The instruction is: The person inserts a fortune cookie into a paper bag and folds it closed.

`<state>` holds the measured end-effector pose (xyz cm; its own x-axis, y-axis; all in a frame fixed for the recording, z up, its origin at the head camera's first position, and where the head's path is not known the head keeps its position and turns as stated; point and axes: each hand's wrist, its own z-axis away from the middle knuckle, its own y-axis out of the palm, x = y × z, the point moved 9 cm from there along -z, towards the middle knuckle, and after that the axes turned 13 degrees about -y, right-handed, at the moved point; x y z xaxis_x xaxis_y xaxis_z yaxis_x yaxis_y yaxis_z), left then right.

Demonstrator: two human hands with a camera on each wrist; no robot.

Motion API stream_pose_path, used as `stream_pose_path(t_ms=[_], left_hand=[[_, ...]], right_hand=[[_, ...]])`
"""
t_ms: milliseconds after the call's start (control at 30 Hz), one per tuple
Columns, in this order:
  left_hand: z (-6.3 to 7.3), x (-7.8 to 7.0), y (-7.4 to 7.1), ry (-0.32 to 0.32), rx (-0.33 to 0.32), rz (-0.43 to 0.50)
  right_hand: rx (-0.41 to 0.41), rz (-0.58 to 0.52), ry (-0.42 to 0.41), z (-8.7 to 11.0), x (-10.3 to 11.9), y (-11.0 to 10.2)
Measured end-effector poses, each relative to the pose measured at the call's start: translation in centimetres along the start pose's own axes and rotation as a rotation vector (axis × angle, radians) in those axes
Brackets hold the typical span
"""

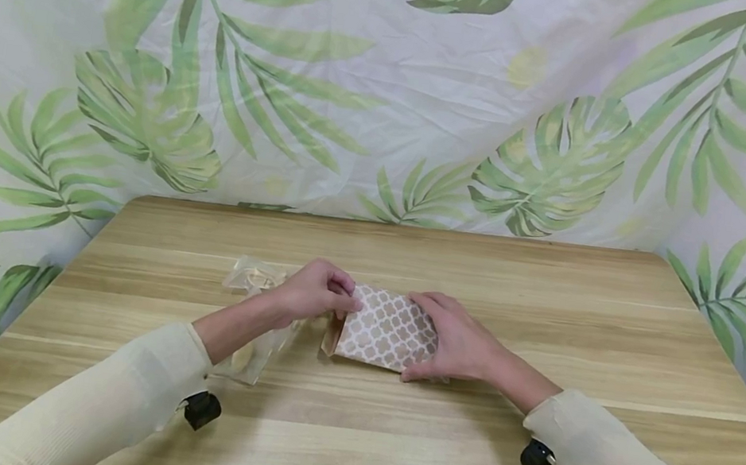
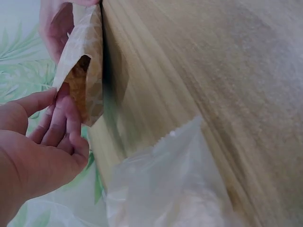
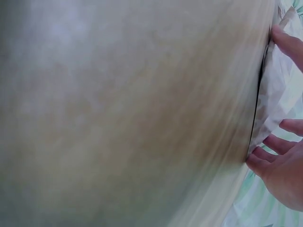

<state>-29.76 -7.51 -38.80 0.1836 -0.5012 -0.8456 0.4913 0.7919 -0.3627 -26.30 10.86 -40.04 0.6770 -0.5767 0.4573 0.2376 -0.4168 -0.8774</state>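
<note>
A tan paper bag [image 1: 387, 333] with a white lattice print lies on the wooden table. My left hand [image 1: 312, 292] pinches the upper edge of its mouth between thumb and fingers. The left wrist view shows the mouth gaping, with the brown inside of the bag [image 2: 78, 92] visible and fingertips at the opening. At the other end, my right hand [image 1: 461, 340] grips the bag across its width, thumb at the near edge and fingers at the far edge. The right wrist view has fingertips against the crumpled paper [image 3: 277, 90].
Left of the paper bag, partly under my left forearm, lies a clear plastic bag [image 1: 255, 364] with pale items inside, blurred. The wooden table [image 1: 384, 451] reaches back to a leaf-printed cloth [image 1: 429, 96]. Black wrist cameras hang below both sleeves.
</note>
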Motion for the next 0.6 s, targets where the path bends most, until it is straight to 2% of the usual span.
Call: stream_pose_path(t_ms=[267,400,600], left_hand=[[0.29,0.11,-0.19,-0.026,-0.023,0.013],[0.15,0.61,-0.42,-0.058,-0.025,0.066],[0.15,0.7,0.2,-0.089,0.073,0.132]], right_hand=[[0.006,-0.001,-0.001,-0.1,0.25,-0.04],[0.005,-0.003,-0.004,-0.1,0.3,-0.1],[0.005,-0.026,-0.002,-0.08,0.28,-0.18]])
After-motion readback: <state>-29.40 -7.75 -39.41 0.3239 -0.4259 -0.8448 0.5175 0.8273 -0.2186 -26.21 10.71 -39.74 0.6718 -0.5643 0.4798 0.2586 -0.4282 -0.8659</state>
